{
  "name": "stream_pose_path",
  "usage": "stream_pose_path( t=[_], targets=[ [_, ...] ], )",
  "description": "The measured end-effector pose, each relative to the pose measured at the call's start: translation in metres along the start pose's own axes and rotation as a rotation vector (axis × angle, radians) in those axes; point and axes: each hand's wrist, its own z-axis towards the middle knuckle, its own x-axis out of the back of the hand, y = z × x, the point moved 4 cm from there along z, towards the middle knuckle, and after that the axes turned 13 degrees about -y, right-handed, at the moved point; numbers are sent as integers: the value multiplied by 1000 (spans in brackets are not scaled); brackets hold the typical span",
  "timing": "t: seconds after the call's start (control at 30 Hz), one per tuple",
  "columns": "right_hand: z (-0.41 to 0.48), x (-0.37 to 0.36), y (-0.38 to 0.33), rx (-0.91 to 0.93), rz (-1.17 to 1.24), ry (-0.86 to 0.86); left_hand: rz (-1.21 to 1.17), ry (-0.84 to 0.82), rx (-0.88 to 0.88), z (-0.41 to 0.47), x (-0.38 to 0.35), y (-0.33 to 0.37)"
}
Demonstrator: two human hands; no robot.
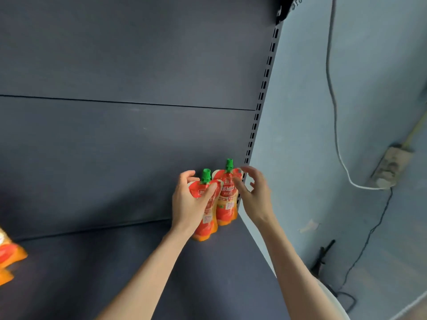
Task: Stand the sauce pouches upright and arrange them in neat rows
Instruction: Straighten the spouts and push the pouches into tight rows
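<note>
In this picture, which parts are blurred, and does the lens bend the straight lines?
Head view: the right hand is smeared by motion; the pouches at the left edge are soft too; the left hand and the front pouch it grips look sharper; the slotted upright leans steeply, likely wide-angle distortion.

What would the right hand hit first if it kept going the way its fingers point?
Most likely the rear sauce pouch. The fingers of the right hand point left toward its upper edge, next to the slotted upright. They may already touch it; depth is unclear.
</note>
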Motion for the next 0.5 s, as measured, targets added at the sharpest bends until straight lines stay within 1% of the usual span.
stream_pose_path(
  t=[0.07,0.13,0.2,0.3,0.4,0.5],
  targets=[
    [14,-3,8,-40,87,-15,-50,16,-4,6,-3,-5],
    [25,-10,18,-108,244,-38,-88,30,-12,8,-4,-13],
    [27,-21,29,-171,391,-79,-157,2,25,8,-7,-27],
    [23,-32,43,-206,431,-130,-261,-74,132,0,-15,-47],
    [18,-31,42,-159,451,-126,-248,-29,184,-7,-17,-51],
    [6,-20,27,-114,457,-91,-219,31,172,-18,-11,-34]
  ],
)
